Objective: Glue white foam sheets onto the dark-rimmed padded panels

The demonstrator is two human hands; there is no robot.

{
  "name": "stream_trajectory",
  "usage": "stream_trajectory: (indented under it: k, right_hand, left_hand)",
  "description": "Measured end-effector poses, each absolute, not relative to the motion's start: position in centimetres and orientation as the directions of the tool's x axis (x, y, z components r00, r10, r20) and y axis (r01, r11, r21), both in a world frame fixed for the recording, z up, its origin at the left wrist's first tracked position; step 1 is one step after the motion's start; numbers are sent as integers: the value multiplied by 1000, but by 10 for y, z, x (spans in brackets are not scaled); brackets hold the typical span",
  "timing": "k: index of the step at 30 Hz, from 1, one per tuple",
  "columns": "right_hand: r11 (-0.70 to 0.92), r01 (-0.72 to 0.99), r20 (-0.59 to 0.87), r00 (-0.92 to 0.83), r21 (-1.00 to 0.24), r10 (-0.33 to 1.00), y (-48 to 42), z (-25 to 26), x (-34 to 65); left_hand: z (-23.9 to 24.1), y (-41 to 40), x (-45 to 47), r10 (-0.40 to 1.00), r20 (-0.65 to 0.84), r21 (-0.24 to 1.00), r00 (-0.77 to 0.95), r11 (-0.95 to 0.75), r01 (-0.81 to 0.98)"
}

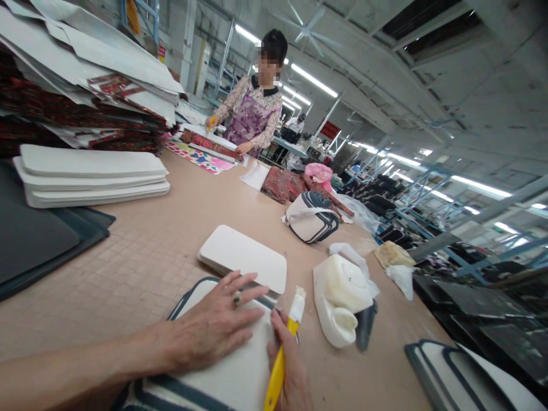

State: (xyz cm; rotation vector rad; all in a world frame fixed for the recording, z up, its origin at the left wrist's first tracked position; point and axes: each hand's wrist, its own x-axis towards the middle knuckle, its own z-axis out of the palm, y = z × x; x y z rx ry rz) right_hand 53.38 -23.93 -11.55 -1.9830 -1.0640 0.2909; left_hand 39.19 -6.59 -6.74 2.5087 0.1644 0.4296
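Note:
My left hand (218,325) lies flat with its fingers spread on a white panel (240,377) that has a dark edging. A ring sits on one of its fingers. At the panel's right edge, my right hand (291,359) grips a yellow-handled brush (280,365), bristles pointing up and away from me. Those bristles look coated in white. Just beyond my left fingers rests a small stack of white rounded boards (244,251). To the right of the brush stands a cut-open cream plastic jug (338,291).
White boards (94,177) are stacked at the left, by dark sheets (38,228) and a tall fabric pile (85,85). Edged panels lie bundled (312,217) mid-table and stacked (466,371) at the lower right. Across the table (141,251), another person (257,108) handles patterned fabric.

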Motion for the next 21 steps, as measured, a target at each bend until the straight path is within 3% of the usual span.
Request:
stream_trajectory:
  k: [2, 5, 9, 12, 15, 18, 21]
  right_hand:
    - [-292, 612, 143, 561, -735, 815, -238, -113, 534]
    - [-365, 649, 163, 606, -668, 778, -242, -101, 535]
    - [-508, 578, 379, 811, -639, 446, -275, -56, 549]
    - [-554, 402, 360, 914, -729, 189, -308, -16, 572]
    - [-443, 344, 338, 936, -828, 96, -327, -3, 605]
    - [-134, 229, 224, 973, -964, 51, -324, -25, 639]
    - [120, 108, 114, 992, -987, 49, -310, -57, 660]
  left_hand:
    - [-61, -67, 387, 120, 211, 557, 970, -831, -18]
    - [-65, -67, 384, 216, 138, 540, 967, -835, 109]
    - [-80, -63, 388, 294, 129, 498, 947, -845, 194]
    - [-83, -61, 391, 298, 102, 469, 949, -856, 218]
    - [-86, -60, 391, 308, 97, 457, 947, -858, 233]
    - [-92, -59, 390, 332, 148, 476, 932, -850, 227]
    - [-98, -56, 389, 334, 212, 493, 919, -848, 194]
